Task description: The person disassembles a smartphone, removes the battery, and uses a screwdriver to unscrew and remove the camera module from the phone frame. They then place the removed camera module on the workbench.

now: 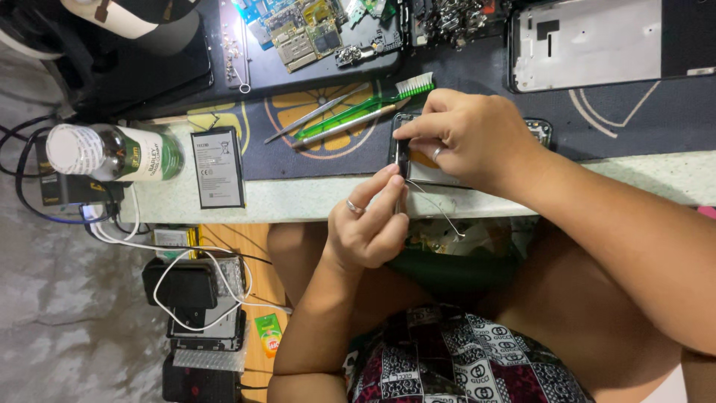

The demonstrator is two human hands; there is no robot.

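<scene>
Metal tweezers (400, 195) pinched in left hand (367, 224) grip; right hand (466, 134) grip clamps phone (418, 168) edge.

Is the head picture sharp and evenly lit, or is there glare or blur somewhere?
Head view: mostly sharp and evenly lit; soft shadows only. The metal frame at top right looks bright, slightly washed out. Left hand and right hand are clear; the small part between them is too dark to make out.
</scene>
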